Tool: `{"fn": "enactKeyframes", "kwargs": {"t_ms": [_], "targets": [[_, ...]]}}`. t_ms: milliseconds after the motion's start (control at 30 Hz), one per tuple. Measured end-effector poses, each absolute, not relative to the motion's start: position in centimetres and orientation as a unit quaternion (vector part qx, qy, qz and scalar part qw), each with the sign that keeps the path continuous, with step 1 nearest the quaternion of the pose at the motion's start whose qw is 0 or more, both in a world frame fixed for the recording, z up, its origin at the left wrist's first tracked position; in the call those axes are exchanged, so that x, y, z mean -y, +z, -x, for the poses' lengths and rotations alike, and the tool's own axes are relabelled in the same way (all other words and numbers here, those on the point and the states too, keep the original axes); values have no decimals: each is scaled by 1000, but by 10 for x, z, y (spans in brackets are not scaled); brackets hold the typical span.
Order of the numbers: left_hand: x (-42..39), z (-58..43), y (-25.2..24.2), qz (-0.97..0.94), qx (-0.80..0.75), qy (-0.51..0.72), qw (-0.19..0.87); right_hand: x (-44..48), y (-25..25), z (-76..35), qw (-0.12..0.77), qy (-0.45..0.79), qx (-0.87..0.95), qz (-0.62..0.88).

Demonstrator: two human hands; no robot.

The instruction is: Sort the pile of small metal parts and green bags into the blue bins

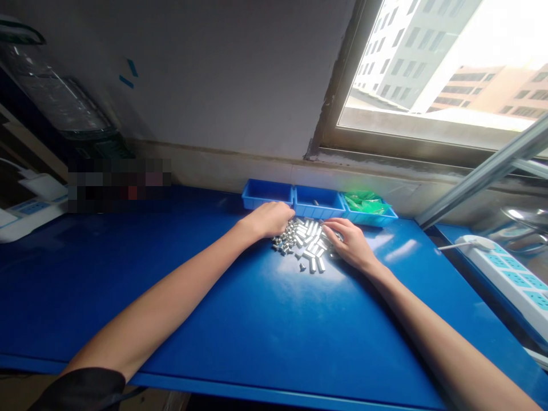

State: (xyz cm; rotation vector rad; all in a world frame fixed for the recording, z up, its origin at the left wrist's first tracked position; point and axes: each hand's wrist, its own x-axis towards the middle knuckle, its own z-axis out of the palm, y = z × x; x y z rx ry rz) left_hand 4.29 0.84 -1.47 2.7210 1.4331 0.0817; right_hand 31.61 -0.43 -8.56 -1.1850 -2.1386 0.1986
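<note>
A pile of small metal parts lies on the blue table: bright cylindrical metal pieces (314, 248) and, to the left, short screw-like pieces (287, 238). My left hand (274, 218) is at the pile's upper left edge, close to the front of the blue bins. Its fingers are curled closed, and what they hold is hidden. My right hand (351, 242) reaches over the pile's right side. Its thumb and forefinger come together at the tips among the metal pieces; anything between them is too small to make out.
Behind the pile stand a left blue bin (268, 189), a middle blue bin (319, 200) with a small piece inside, and a right bin holding green plastic packets (365, 201). Power strips (509, 268) (32, 208) lie at both sides. A metal bar (479, 174) slants at right.
</note>
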Motion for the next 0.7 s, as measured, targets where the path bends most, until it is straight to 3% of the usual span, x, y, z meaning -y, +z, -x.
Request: {"fn": "enactKeyframes", "kwargs": {"t_ms": [267, 700], "targets": [[-20, -16, -9, -900, -421, 37, 106, 8, -81, -314, 321, 86, 839, 432], [-30, 2, -9, -861, -481, 35, 160, 11, -78, -315, 303, 114, 856, 402]]}}
